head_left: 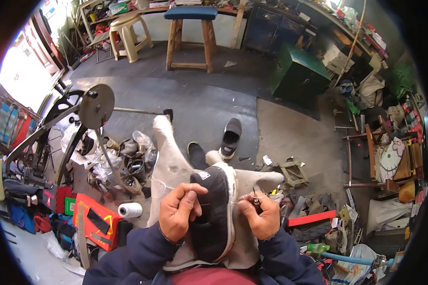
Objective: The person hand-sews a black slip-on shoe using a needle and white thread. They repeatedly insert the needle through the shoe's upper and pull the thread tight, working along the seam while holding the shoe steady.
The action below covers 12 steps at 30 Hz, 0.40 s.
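Note:
A black slip-on shoe (209,209) with a white sole edge lies across my lap, on a whitish-grey cloth (169,164). To its left, my left hand (178,211) is closed, thumb and index finger pinching a thin white thread. My right hand (260,213) is at the white sole side, closed around a small awl-like tool (256,202) with a dark handle. White thread also runs by its fingers toward the sole edge. The tool's tip is too small to make out clearly.
A shoe-repair machine with a round wheel (96,107) stands at left. Near my left arm are a white thread spool (130,210) and a red bag (92,221). Another black shoe (230,135) rests on the floor ahead. Scraps and a metal stand (292,174) lie at right.

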Motion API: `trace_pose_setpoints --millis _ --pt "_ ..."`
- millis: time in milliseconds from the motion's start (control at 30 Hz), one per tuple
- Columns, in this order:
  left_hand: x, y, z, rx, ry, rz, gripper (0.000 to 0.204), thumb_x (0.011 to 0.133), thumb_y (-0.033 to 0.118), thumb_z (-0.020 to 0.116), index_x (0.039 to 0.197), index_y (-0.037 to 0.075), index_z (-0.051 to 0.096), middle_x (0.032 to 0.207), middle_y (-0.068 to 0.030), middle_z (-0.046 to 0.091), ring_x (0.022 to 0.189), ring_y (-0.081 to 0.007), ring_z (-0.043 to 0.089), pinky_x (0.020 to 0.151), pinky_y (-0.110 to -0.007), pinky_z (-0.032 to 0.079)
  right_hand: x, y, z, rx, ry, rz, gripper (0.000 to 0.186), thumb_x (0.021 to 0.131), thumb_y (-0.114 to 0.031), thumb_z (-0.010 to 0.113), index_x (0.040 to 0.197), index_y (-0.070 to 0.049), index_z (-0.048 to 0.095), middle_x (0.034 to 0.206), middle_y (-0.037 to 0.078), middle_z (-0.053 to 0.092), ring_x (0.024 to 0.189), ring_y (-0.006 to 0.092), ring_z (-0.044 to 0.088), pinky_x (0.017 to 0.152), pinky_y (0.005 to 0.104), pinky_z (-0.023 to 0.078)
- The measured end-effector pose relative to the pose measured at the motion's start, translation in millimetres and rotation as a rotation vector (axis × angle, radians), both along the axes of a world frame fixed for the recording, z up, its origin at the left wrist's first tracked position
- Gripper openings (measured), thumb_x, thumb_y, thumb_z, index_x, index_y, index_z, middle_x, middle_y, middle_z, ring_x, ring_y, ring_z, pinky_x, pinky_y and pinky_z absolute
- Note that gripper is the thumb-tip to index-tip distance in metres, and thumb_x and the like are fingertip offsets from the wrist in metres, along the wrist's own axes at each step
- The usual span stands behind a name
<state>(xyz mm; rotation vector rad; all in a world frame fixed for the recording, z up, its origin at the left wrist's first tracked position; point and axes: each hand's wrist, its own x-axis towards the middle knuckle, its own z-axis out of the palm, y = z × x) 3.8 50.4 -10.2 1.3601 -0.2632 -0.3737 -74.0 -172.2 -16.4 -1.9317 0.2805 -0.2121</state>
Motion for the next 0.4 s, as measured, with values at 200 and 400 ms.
trace_pose_setpoints --millis 200,400 --pt "15 23 -8 -0.229 0.034 0.185 0.026 0.114 0.024 0.051 0.114 0.001 0.063 0.058 0.0025 0.041 0.047 -0.0086 0.036 0.058 -0.032 0.047 -6 13 -13 -0.273 0.107 -0.005 0.048 0.079 -0.036 0.096 0.079 -0.005 0.059 0.061 0.006 0.062 0.051 0.012 0.056 0.049 0.0269 0.044" --pt "33 75 -12 -0.298 0.018 0.38 0.026 0.114 0.027 0.052 0.115 0.004 0.065 0.057 0.0063 0.03 0.045 -0.0073 0.029 0.052 -0.032 0.046 -6 14 -35 -0.258 -0.062 0.016 0.045 0.081 -0.034 0.095 0.079 -0.006 0.06 0.063 0.011 0.067 0.054 0.0209 0.068 0.051 0.0327 0.051"
